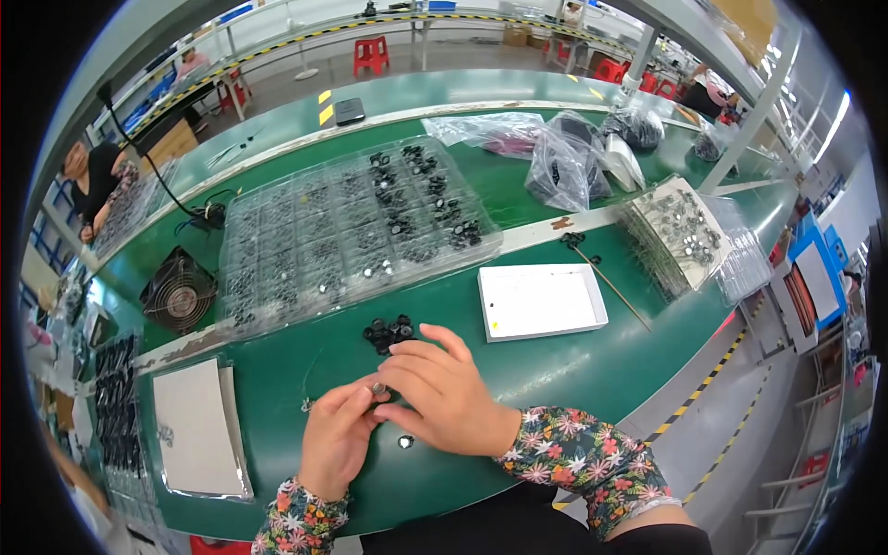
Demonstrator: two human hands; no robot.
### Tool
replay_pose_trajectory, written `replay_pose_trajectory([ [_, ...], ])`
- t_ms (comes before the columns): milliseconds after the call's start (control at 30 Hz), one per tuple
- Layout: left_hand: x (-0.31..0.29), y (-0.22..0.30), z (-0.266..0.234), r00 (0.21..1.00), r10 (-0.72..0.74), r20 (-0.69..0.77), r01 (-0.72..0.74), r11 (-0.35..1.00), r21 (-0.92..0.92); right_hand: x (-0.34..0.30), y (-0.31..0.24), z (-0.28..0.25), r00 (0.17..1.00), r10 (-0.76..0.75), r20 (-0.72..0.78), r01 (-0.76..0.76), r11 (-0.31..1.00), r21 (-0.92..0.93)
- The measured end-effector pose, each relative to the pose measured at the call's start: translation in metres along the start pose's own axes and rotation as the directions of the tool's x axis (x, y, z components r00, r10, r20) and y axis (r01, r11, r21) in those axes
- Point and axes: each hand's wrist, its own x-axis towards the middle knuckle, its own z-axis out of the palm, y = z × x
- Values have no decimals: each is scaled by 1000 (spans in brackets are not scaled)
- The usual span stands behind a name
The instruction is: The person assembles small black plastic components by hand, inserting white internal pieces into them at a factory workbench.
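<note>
the green workbench [518,361] was the widest thing before you, and on it, well beyond your hands, lay the big clear compartment tray [342,231], with small black parts in many of its pockets. to its right sat the white shallow box [541,301], and to your left a flat grey sheet [190,425] near the table edge. a small fan [178,294] stood at the left of the tray, and clear plastic bags [555,157] were further back (their contents were too dark to tell).

closer, a little heap of black round parts [388,333] rested just beyond your fingers. your left hand [335,442] and your right hand [444,393] met together over the bench. the left fingertips were pinched on a tiny metal piece [377,388], and the right hand's fingers closed over the same spot, so both hands seemed clamped on it; whether the right one really gripped it, i cannot tell surely. one more small shiny piece [405,442] lay on the bench just below your right hand.

i judged you were in the step of joining or fitting one small piece by hand. the next move would call for a fine, steady pinch.
</note>
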Motion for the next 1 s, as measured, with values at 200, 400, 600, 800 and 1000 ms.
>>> replay_pose_trajectory([
  [200, 7, -4, 3, 998, -35, 44, 38, 997, -64, -1, 9, 1, 999, 4, -36, -7, 995, -95],
  [400, 5, -4, 1, 995, -47, 83, 54, 995, -81, 1, 10, 1, 999, 20, -40, -23, 997, -79],
  [600, 2, -4, 7, 1000, 9, 2, -9, 990, 141, 1, 12, 1, 999, 8, -31, -10, 998, -64],
  [800, 2, -1, 5, 959, 283, 26, -265, 860, 435, 2, 9, 2, 999, 35, -27, -36, 999, -38],
  [1000, 4, 1, 6, 951, 307, 36, -302, 898, 320, 0, 9, 3, 999, 14, 42, -15, 1000, 17],
])
